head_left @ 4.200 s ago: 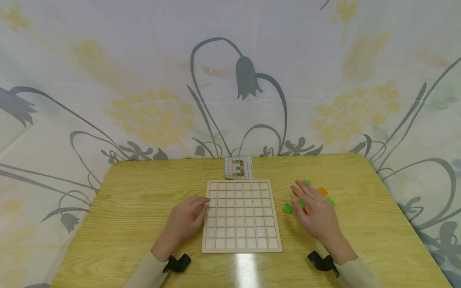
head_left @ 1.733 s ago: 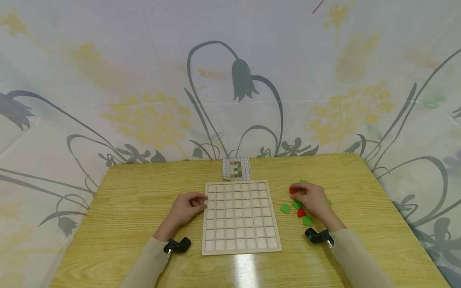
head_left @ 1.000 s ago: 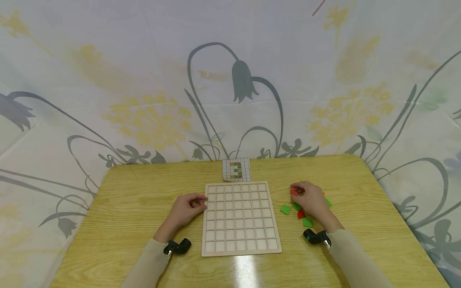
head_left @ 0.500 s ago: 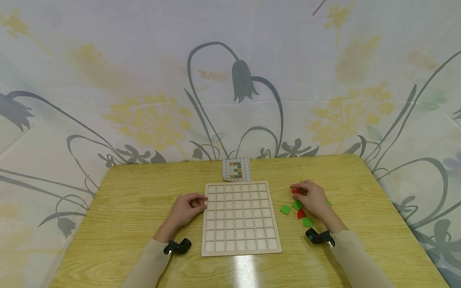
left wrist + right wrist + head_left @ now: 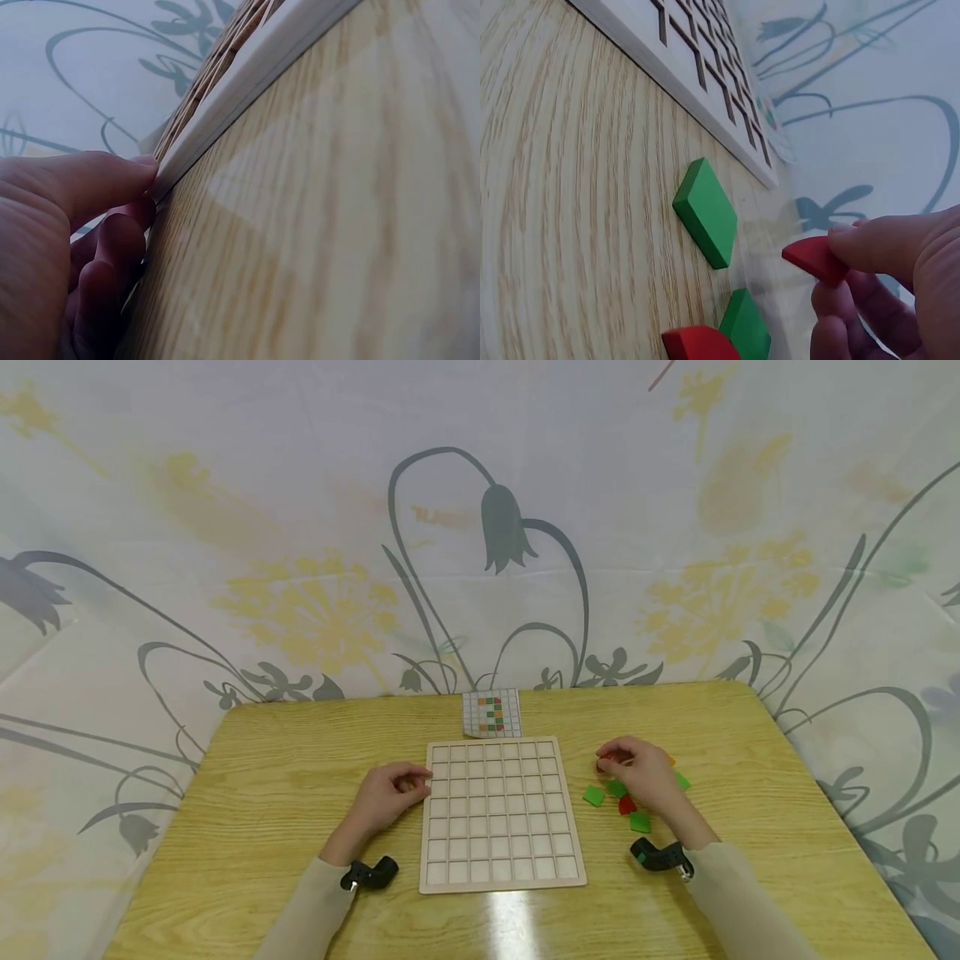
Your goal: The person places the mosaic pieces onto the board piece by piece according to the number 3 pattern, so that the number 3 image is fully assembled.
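My right hand (image 5: 641, 777) pinches a red quarter-round tile (image 5: 815, 257) between thumb and fingers, just above the table to the right of the board. In the head view the fingers mostly cover that tile. Beneath and beside this hand lie green square tiles (image 5: 594, 796) and a second red tile (image 5: 627, 805). On the other side, my left hand (image 5: 390, 795) rests at the left rim of a wooden grid board (image 5: 498, 814), thumb and index fingertips touching its edge. Its other fingers are loosely curled, as the left wrist view shows.
A small pattern card (image 5: 491, 713) with coloured squares on a grid stands behind the board. Past the right hand lie another green tile (image 5: 682, 781) and an orange tile (image 5: 671, 760), partly hidden. A patterned cloth (image 5: 300, 527) hangs behind the wooden table (image 5: 300, 752).
My right hand, earlier spread over the tiles, has taken the red tile, turned it in the fingers and now shifted slightly left. The left fingers have curled a little at the board's rim.
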Demonstrator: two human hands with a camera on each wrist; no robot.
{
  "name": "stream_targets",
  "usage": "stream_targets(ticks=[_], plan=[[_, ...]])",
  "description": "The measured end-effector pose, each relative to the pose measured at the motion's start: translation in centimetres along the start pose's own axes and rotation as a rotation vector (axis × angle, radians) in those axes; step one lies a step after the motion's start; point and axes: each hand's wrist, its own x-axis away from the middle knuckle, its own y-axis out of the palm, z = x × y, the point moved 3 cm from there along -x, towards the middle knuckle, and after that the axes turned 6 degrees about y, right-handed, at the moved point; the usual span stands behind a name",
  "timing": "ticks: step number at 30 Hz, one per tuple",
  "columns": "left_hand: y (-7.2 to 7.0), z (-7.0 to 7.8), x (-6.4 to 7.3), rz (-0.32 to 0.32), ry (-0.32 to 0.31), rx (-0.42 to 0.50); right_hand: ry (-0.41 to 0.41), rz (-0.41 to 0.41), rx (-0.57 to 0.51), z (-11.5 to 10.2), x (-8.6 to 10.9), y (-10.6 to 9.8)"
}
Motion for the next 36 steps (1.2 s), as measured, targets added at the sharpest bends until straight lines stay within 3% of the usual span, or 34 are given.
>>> stream_targets(ticks=[8,14,25,31,36], plan=[[0.0,0.1,0.0,-0.006,0.008,-0.006,0.019,-0.007,-0.017,-0.7,0.2,0.6],[-0.1,0.1,0.0,-0.027,0.011,0.01,-0.075,-0.042,0.042,-1.5,0.1,1.4],[-1.1,0.8,0.0,-0.136,0.003,0.03,-0.061,-0.069,-0.025,-2.6,0.2,2.3],[-1.4,1.0,0.0,-0.147,0.089,0.032,-0.041,-0.083,-0.054,-2.8,0.4,2.6],[-1.2,1.2,0.3,-0.153,0.208,-0.099,-0.041,-0.1,-0.082,-2.8,0.5,2.7]])
